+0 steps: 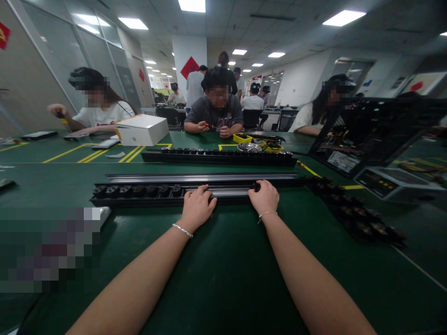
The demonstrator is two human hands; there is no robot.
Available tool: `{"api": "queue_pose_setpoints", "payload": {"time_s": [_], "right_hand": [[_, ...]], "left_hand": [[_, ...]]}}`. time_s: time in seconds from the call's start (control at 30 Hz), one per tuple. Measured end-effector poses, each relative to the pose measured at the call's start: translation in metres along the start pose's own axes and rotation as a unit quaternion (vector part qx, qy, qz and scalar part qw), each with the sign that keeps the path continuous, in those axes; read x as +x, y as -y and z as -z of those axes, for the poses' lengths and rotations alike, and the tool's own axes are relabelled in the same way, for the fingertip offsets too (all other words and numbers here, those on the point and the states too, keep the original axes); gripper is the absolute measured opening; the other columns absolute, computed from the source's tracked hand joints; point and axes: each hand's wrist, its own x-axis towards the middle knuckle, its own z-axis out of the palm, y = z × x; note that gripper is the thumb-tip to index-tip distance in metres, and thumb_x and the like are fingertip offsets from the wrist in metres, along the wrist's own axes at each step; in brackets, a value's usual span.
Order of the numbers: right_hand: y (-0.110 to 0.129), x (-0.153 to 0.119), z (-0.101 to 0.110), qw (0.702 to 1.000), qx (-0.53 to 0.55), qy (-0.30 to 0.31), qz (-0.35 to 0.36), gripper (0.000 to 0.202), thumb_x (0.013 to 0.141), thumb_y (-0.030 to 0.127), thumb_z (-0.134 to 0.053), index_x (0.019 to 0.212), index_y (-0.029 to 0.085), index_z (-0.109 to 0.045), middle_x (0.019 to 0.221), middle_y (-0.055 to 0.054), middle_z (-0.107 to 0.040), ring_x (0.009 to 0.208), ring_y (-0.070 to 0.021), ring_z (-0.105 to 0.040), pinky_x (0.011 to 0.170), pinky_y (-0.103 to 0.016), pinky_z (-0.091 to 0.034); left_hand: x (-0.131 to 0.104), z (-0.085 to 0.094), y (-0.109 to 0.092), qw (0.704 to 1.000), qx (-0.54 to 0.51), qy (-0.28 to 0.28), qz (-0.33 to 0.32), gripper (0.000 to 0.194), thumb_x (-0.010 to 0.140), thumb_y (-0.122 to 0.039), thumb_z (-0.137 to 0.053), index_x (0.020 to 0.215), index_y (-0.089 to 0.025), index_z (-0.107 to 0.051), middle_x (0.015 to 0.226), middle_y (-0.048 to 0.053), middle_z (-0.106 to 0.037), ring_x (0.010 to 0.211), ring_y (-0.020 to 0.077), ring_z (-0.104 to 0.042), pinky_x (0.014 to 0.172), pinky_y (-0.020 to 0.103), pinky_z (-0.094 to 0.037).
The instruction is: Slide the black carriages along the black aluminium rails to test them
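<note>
A long black channel point(164, 201) lies across the green table, with several round black parts point(152, 190) in a row in its left half. My left hand point(198, 204) rests on the channel just right of that row, fingers apart. Farther right, my right hand point(264, 195) has its fingers bent together round a small dark piece point(257, 186) at the channel, mostly hidden by the fingers. Between my hands the channel's smooth grey inside shows. Directly behind it runs a second long rail point(157, 178).
Another filled black rail point(220, 158) lies farther back. Many black parts point(363, 214) are piled at the right, near an open computer case point(377, 135) and a metal box point(394, 184). A white box point(145, 132) stands back left. People sit across the table.
</note>
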Motion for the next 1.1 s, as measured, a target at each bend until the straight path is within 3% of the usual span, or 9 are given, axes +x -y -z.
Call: {"api": "queue_pose_setpoints", "payload": {"time_s": [1.1], "right_hand": [[-0.0050, 0.0043, 0.0057, 0.999, 0.009, 0.034, -0.027, 0.045, 0.074, 0.027, -0.048, 0.117, 0.017, -0.056, 0.131, -0.010, -0.049, 0.114, -0.0259, -0.047, 0.095, -0.038, -0.039]], "left_hand": [[-0.0001, -0.0011, 0.0009, 1.000, -0.005, -0.002, 0.002, 0.034, 0.089, -0.041, -0.037, 0.098, -0.024, -0.065, 0.130, 0.006, -0.053, 0.108, 0.0230, -0.054, 0.095, 0.043, -0.033]]}}
